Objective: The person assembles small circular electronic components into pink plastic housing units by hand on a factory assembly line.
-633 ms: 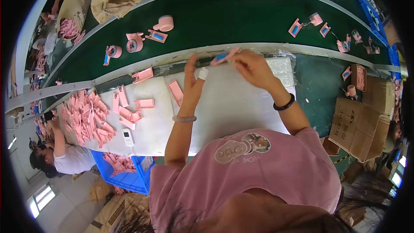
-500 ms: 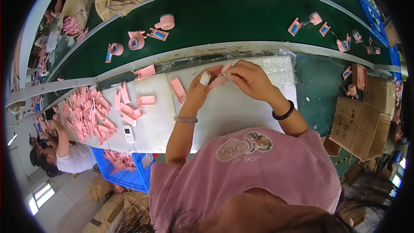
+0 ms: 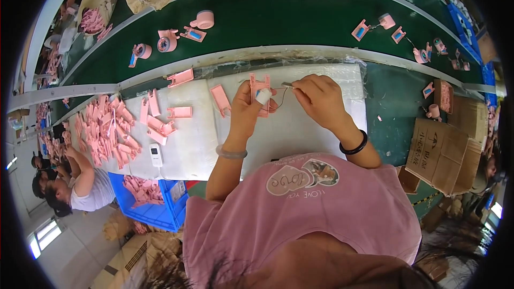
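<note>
My left hand point(image 3: 245, 115), its thumb wrapped in white, grips a pink plastic housing point(image 3: 260, 81) upright over the white padded mat point(image 3: 300, 144). Part of the housing is hidden behind the thumb. Off to its right, my right hand point(image 3: 324, 104) pinches a small, flat greyish piece point(image 3: 287, 84) between thumb and fingers; its exact kind is too small to make out. Thin wires point(image 3: 282, 100) run between this piece and the housing. Just left of my left hand lies another pink housing point(image 3: 220, 100) on the mat.
A heap of pink housings point(image 3: 107, 128) covers the mat's left, beside a small white device point(image 3: 156, 155). Below stands a blue crate point(image 3: 174, 203) of pink parts. Pink assemblies point(image 3: 167, 43) sit on the green conveyor point(image 3: 278, 16). Cardboard boxes point(image 3: 441, 155) stand right; a co-worker point(image 3: 91, 187) is left.
My hands have drawn apart, the right one moving right with the small piece. The housing now stands upright in my left hand, and the wires have come into view.
</note>
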`<action>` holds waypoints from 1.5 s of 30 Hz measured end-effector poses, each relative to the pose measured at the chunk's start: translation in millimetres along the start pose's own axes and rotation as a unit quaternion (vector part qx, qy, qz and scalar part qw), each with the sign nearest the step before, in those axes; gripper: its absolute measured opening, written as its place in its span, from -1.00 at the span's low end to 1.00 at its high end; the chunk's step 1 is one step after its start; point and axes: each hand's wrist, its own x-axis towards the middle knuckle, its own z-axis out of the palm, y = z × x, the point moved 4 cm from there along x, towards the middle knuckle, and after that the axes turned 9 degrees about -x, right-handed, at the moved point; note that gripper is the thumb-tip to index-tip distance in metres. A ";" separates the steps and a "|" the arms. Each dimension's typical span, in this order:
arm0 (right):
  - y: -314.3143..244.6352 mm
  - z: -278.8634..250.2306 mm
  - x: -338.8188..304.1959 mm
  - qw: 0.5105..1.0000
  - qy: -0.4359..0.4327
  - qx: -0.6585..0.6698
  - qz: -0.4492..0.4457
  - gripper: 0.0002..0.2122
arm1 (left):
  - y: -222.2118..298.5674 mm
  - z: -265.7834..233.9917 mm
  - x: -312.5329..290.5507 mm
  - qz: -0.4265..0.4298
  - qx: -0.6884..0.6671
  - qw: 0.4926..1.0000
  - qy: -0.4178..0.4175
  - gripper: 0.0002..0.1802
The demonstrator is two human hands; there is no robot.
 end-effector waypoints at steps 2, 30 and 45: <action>0.9 1.8 -2.6 0.999 0.023 0.001 0.033 -0.87 | 8.3 7.8 -6.9 0.054 0.144 0.987 0.036 -0.70; -20.2 -0.3 -4.8 0.985 0.096 0.140 -0.017 -0.82 | 22.9 37.1 -29.3 -0.039 0.112 0.991 -0.066 -0.42; -16.9 -0.1 -9.2 0.982 0.124 0.137 -0.038 -0.75 | 22.9 41.0 -31.7 -0.001 0.214 0.973 -0.086 -0.44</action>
